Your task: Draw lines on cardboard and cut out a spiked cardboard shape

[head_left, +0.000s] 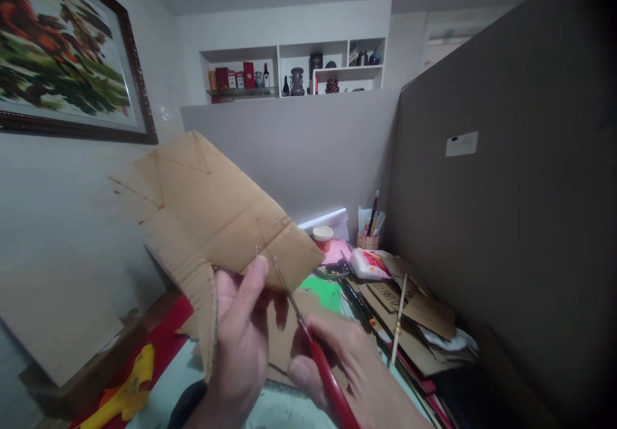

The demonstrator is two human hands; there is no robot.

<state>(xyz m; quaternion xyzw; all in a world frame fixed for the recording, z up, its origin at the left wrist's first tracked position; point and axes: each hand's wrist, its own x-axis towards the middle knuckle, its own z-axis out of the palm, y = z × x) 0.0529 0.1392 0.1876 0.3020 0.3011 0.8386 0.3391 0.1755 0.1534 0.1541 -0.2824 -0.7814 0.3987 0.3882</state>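
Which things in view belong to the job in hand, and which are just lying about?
In use: cardboard piece, in the left hand; red-handled tool, in the right hand.
Seemingly just lying about: yellow gun-shaped tool, paper cup, pen holder, wooden stick.

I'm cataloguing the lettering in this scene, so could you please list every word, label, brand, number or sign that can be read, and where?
No text is legible.
White label on the grey partition: too small.
Red-and-white package: print blurred.
Printed cardboard: dark marks, unreadable.
Shelved red box: too small.
Held cardboard: drawn lines, no readable word.
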